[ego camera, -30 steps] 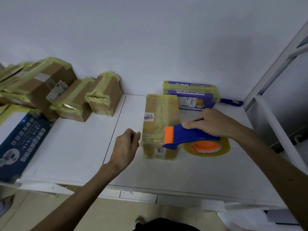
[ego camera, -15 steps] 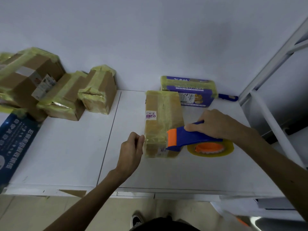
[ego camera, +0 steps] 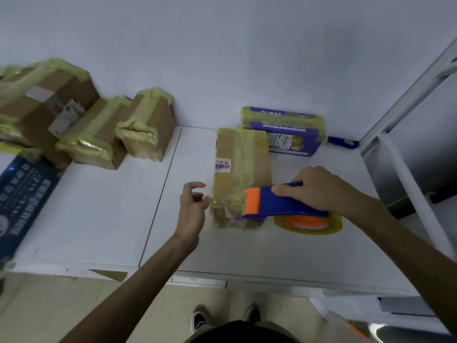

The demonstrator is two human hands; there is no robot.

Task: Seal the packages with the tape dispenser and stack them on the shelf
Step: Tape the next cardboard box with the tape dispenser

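Cardboard package (ego camera: 242,174), banded in yellowish tape, lies between loose-fingered left hand (ego camera: 193,209) and right hand (ego camera: 319,189) gripping tape dispenser (ego camera: 272,201).

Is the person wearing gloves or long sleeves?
No gloves. The left hand and right hand are bare, with no rings that show, and no watch or bracelet at either wrist. No sleeves show either: both arms are bare right to the picture's edge.

Open tabletop (ego camera: 103,214) between left box pile (ego camera: 99,134) and central package (ego camera: 241,167)
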